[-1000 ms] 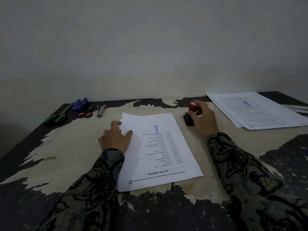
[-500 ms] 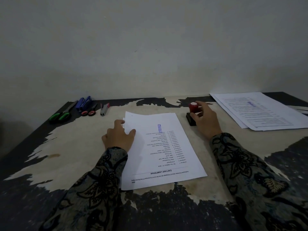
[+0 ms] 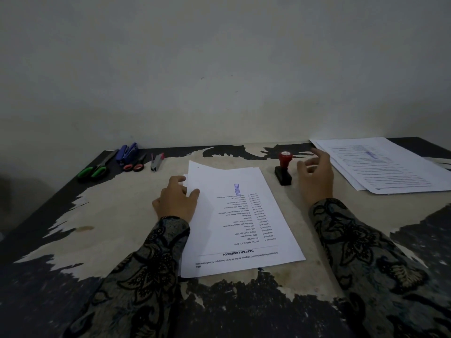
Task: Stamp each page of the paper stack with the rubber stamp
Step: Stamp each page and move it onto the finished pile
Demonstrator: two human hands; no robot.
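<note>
Now the stamped top page (image 3: 244,215) lies with its long axis from 6 to 12 o'clock, the left hand (image 3: 177,201) pinching its 9 o'clock edge, while the right hand (image 3: 314,176), spread and empty, is just at 3 o'clock of the stamp (image 3: 283,170).

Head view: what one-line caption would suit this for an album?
Stamp standing on the table, right hand open beside it, left hand lifting the stamped top page.
</note>
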